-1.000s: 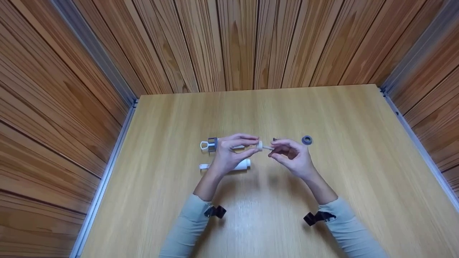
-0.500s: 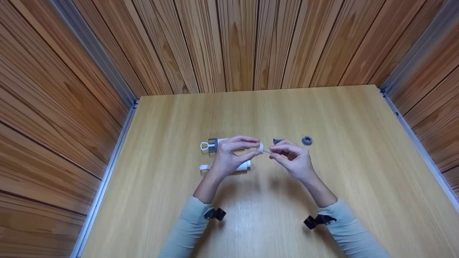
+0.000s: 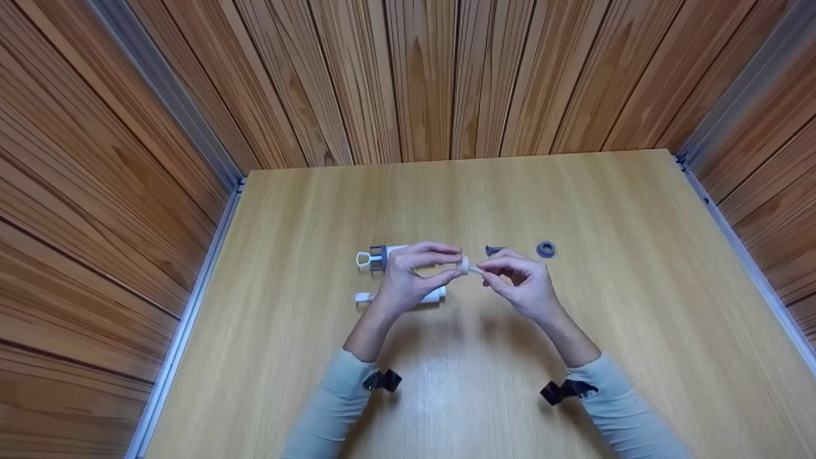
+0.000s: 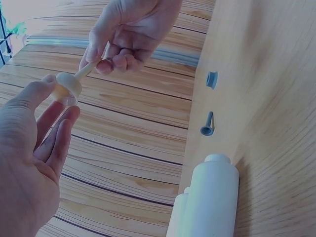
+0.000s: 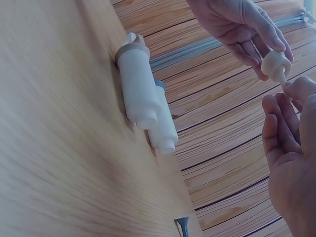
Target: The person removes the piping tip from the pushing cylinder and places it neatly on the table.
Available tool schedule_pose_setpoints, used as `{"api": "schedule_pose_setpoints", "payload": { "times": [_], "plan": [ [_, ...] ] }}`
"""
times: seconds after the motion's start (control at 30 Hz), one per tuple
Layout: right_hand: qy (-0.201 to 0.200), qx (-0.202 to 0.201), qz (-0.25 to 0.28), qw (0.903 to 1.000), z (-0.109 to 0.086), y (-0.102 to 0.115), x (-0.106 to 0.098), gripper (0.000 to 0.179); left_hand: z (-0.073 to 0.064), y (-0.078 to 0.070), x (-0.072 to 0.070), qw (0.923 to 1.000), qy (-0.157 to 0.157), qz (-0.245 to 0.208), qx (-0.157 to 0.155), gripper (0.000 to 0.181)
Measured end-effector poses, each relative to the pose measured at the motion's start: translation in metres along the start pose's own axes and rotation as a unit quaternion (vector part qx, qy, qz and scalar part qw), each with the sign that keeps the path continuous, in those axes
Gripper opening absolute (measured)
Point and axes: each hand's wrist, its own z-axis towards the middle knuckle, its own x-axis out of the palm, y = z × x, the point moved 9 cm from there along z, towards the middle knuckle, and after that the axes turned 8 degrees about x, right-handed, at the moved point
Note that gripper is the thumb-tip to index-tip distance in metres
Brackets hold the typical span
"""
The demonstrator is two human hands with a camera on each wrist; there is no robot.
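Above the table, my left hand (image 3: 411, 274) pinches a small cream cup-shaped piece (image 4: 68, 85) between thumb and fingertips. A thin cream stem (image 4: 86, 70) sticks out of the piece towards my right hand (image 3: 526, 280). The thumb and forefinger of that hand pinch the stem's far end. In the right wrist view the cup-shaped piece (image 5: 275, 65) sits between the two hands, the stem lined up with its middle. Its open side shows in the left wrist view, partly hidden by the fingers.
Two white cylinders (image 5: 138, 84) (image 5: 163, 118) with narrow necks and handles lie on the table (image 3: 472, 395), partly behind my left hand in the head view. Beyond my right hand lie a grey flared stem piece (image 3: 494, 250) and a grey ring (image 3: 546, 249). Wood-panelled walls surround the table.
My right hand has moved slightly left, nearer the cup-shaped piece, and less of the stem shows between the hands. More of the grey flared piece shows behind it. The left hand has barely moved.
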Motion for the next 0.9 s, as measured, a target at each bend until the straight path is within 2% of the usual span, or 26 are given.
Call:
{"api": "schedule_pose_setpoints", "payload": {
  "times": [0.23, 0.43, 0.63, 0.9],
  "plan": [
    [0.01, 0.004, -0.003, 0.9999, -0.0004, 0.0003, 0.0003, 0.025, 0.0001, -0.0005, 0.002, 0.9999, 0.002, -0.012, 0.0, 0.023],
    [-0.009, 0.021, -0.007, 0.9997, -0.0015, -0.0005, -0.0028, 0.021, 0.0, 0.0006, 0.0032, 0.9999, 0.004, -0.014, -0.005, 0.022],
    [-0.028, 0.002, 0.01, 0.9996, -0.0002, 0.0029, -0.0064, 0.022, -0.0013, 0.0035, 0.0041, 0.9998, -0.001, -0.017, -0.014, 0.023],
    [-0.033, -0.008, 0.021, 0.9992, 0.0026, 0.006, -0.0047, 0.023, -0.0002, 0.0026, 0.0031, 0.9994, -0.016, -0.026, -0.014, 0.023]
  ]
}}
